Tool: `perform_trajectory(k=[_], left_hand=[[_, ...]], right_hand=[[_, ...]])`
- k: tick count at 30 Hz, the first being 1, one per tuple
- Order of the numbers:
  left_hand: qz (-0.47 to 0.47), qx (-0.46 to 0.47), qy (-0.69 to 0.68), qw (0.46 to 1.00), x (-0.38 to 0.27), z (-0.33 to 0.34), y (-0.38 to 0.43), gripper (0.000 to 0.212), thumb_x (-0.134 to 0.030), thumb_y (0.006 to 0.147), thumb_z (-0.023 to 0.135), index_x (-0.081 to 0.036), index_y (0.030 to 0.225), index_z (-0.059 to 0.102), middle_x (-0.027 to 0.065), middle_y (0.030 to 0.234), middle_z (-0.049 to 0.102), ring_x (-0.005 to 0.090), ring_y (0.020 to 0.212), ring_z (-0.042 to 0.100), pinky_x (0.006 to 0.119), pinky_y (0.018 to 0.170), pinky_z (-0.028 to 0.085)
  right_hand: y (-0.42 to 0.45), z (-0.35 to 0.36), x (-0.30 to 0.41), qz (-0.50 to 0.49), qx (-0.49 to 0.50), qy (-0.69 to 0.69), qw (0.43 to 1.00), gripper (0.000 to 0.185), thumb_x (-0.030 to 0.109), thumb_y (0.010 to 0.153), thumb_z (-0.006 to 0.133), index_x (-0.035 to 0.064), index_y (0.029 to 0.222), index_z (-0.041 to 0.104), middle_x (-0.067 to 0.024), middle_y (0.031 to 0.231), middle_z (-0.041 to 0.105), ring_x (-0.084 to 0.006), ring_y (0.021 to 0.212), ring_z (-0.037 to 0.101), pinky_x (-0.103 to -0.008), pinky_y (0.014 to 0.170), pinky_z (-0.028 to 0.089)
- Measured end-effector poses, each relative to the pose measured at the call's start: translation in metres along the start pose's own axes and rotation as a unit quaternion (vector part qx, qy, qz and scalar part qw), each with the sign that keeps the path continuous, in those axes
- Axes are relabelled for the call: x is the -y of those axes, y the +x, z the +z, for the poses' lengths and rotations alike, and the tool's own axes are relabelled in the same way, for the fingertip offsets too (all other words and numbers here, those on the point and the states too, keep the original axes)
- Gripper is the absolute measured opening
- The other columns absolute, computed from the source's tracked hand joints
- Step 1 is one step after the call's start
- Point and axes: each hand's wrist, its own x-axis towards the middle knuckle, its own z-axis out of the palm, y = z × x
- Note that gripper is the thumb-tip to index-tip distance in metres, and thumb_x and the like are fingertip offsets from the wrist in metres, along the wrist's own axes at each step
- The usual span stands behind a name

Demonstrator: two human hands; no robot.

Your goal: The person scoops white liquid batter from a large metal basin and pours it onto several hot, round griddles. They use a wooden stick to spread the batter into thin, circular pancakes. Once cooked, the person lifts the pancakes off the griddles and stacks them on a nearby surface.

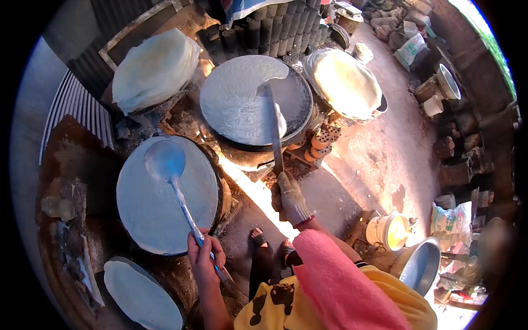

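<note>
In my bare left hand (205,258) is the handle of a metal ladle (165,161). Its round bowl is over a griddle covered by a pale sheet of batter (165,218); whether the two touch I cannot tell. A work glove covers my right hand (292,201), which grips a long flat spatula (275,132). The blade reaches across the round black griddle (301,99) in the middle. A thin whitish pancake (235,103) covers the left part of that griddle, and its edge meets the blade. Dark bare metal shows on the right.
Stacked thin pancakes (152,70) rest at upper left, and another stack (344,82) at upper right. A further pancake-covered griddle (140,295) is at lower left. Honeycomb coal briquettes (272,33) stand behind. A white bucket (377,231) and a metal basin (431,264) are at right.
</note>
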Motion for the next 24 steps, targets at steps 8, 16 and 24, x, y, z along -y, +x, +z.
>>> perform_trajectory(k=[8, 16, 24], left_hand=[[-0.013, 0.017, -0.02, 1.0, 0.004, 0.021, 0.02, 0.015, -0.011, 0.09, 0.044, -0.006, 0.104, 0.043, 0.003, 0.063, 0.045, 0.006, 0.038, 0.032, 0.02, 0.034, 0.028], [0.038, -0.079, 0.004, 0.996, 0.018, 0.08, -0.001, 0.016, -0.013, 0.09, 0.045, -0.007, 0.104, 0.046, 0.0012, 0.063, 0.044, 0.0058, 0.038, 0.032, 0.019, 0.034, 0.026], [0.053, -0.063, -0.066, 0.994, 0.049, 0.143, -0.023, 0.016, -0.015, 0.091, 0.045, -0.005, 0.103, 0.047, 0.004, 0.064, 0.048, 0.0067, 0.036, 0.033, 0.02, 0.034, 0.029]], right_hand=[[-0.008, -0.001, -0.017, 0.018, 0.079, -0.108, 0.991, 0.036, 0.034, 0.093, 0.043, 0.0095, 0.119, 0.042, 0.0019, 0.056, 0.04, -0.0084, 0.038, 0.035, -0.0242, 0.032, 0.029], [0.027, -0.109, 0.092, 0.008, 0.092, -0.149, 0.984, 0.031, 0.036, 0.093, 0.042, 0.0079, 0.104, 0.048, -0.0004, 0.054, 0.042, -0.0101, 0.039, 0.037, -0.0259, 0.034, 0.029], [0.031, -0.104, 0.079, 0.046, 0.238, -0.341, 0.908, 0.034, 0.037, 0.092, 0.045, 0.0059, 0.103, 0.052, 0.0, 0.064, 0.048, -0.0098, 0.055, 0.044, -0.0274, 0.043, 0.037]])
